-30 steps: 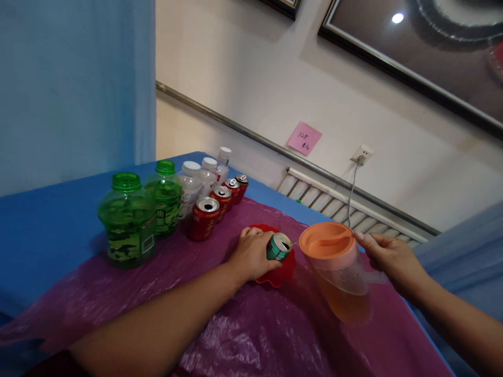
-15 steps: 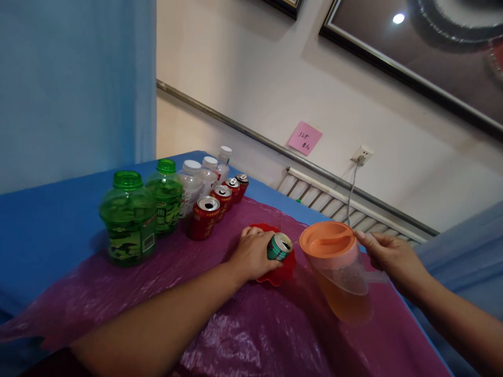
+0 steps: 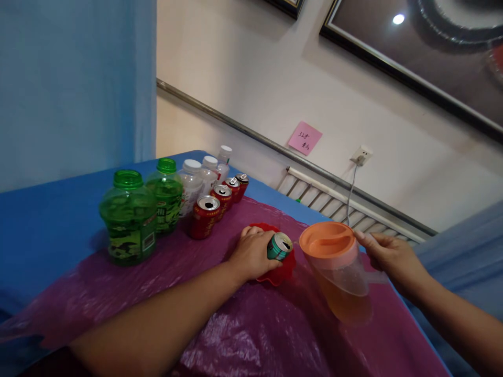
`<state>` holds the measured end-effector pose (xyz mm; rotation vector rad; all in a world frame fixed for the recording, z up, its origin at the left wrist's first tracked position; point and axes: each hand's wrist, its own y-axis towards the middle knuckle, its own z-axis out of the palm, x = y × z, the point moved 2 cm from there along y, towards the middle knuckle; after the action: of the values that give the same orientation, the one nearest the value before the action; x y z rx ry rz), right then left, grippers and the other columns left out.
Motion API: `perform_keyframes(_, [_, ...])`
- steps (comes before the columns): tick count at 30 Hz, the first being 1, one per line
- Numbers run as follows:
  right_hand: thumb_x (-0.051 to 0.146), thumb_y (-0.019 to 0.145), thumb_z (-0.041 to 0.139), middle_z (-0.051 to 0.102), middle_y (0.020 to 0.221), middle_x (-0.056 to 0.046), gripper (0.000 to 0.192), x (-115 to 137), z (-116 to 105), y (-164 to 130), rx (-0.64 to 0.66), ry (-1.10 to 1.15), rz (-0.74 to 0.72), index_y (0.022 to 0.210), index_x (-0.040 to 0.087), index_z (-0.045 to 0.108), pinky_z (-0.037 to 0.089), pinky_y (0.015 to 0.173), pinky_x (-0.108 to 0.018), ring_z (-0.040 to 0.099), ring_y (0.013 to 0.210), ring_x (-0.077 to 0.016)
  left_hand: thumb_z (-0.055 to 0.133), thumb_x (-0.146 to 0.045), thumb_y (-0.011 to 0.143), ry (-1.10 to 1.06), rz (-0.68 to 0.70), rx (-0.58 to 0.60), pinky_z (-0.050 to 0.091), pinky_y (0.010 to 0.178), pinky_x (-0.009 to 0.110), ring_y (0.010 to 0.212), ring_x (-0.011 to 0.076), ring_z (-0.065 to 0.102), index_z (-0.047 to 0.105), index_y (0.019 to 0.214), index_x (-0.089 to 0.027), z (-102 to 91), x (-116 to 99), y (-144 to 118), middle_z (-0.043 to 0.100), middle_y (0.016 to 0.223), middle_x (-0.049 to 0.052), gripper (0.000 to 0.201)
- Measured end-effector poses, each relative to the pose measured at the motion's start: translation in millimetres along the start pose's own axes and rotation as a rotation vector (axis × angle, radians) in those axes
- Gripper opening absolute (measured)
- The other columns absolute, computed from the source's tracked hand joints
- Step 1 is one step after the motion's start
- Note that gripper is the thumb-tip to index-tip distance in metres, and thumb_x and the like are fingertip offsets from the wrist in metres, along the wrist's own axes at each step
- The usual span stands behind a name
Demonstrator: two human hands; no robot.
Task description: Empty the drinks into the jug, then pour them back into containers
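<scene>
My left hand (image 3: 251, 255) has its grip closed around a green can (image 3: 279, 246), which leans over a red scalloped dish (image 3: 283, 270) with its opened top turned toward the pitcher (image 3: 338, 264). My right hand (image 3: 387, 256) has its grip wrapped on the clear handle of that pitcher, thumb up by the rim of the orange lid (image 3: 327, 240); the pitcher stands just beside the dish, part full of amber drink. Both sit on a purple plastic sheet (image 3: 251, 330) spread over the blue table (image 3: 51, 220). The table's far edge runs close behind the pitcher, with the radiator (image 3: 314, 196) and wall just past it, so I see little room on that side. Nearer me the purple sheet lies bare between my forearms, and to the left there is a bare stretch of blue. Along the left stand two green bottles (image 3: 129, 217) with camouflage-patterned labels, then white-capped clear bottles (image 3: 192, 183), and a row of red cans (image 3: 204, 215) with opened tops, well apart from my left hand. The print on the cans and bottles is too small to read. A pink note (image 3: 304, 137) on the wall carries handwriting I cannot make out, next to a socket (image 3: 361, 155) with a cord plugged in.
</scene>
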<state>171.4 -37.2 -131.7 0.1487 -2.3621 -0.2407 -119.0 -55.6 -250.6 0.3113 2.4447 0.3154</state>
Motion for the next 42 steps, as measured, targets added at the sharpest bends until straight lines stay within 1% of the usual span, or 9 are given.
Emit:
perform_keyframes(15, [0.075,0.076,0.066,0.034,0.045,0.005,0.064,0.0,-0.1,-0.2,-0.015,0.003,-0.006,0.048,0.022,0.041,0.022,0.044,-0.026,0.028,0.046,-0.0097,0.086,-0.048,0.066,-0.003,0.004,0.001,0.036,0.104,0.047,0.113,0.0329,0.058,0.067,0.119,-0.029,-0.2,1.0,-0.7,0.072,0.111,0.005,0.06])
perform_keyframes(20, [0.075,0.076,0.066,0.034,0.046,0.005,0.064,-2.8,0.3,-0.1,-0.026,0.011,0.001,0.049,0.022,0.041,0.022,0.046,-0.026,0.029,0.047,-0.0097,0.086,-0.048,0.065,-0.001,0.012,-0.003,0.036,0.103,0.047,0.112,0.0329,0.059,0.067,0.118,-0.028,-0.1,1.3,-0.5,0.072,0.111,0.005,0.06])
perform_keyframes(27, [0.078,0.074,0.065,0.035,0.046,0.005,0.065,-4.1,-0.5,0.5,-0.008,-0.011,0.032,0.051,0.022,0.042,0.022,0.047,-0.026,0.03,0.047,-0.0102,0.086,-0.047,0.065,0.009,-0.001,0.003,0.036,0.104,0.048,0.113,0.0333,0.059,0.067,0.118,-0.027,-1.5,-0.9,0.1,0.072,0.112,0.006,0.059])
perform_keyframes(31, [0.078,0.074,0.065,0.035,0.046,0.005,0.065,-1.8,-0.8,-0.5,-0.019,-0.012,0.028,0.05,0.022,0.041,0.022,0.047,-0.026,0.03,0.047,-0.0101,0.086,-0.048,0.065,0.019,-0.011,0.006,0.037,0.104,0.048,0.115,0.0341,0.059,0.068,0.118,-0.028,-2.0,-1.7,0.0,0.072,0.112,0.007,0.06])
perform_keyframes(38, [0.078,0.076,0.063,0.036,0.045,0.004,0.065,-1.4,0.1,1.1,-0.005,-0.039,0.03,0.05,0.022,0.042,0.024,0.047,-0.026,0.032,0.047,-0.0104,0.086,-0.047,0.065,0.011,-0.002,0.0,0.037,0.104,0.047,0.113,0.0326,0.059,0.067,0.118,-0.028,-1.1,-1.1,0.1,0.071,0.111,0.006,0.059])
perform_keyframes(42, [0.078,0.075,0.063,0.036,0.046,0.005,0.065,-2.6,-1.0,1.2,-0.009,-0.031,0.025,0.05,0.022,0.041,0.023,0.046,-0.026,0.03,0.047,-0.0101,0.086,-0.048,0.066,0.016,-0.007,0.019,0.036,0.104,0.048,0.114,0.033,0.058,0.067,0.118,-0.028,-1.5,-1.3,0.2,0.071,0.112,0.006,0.059])
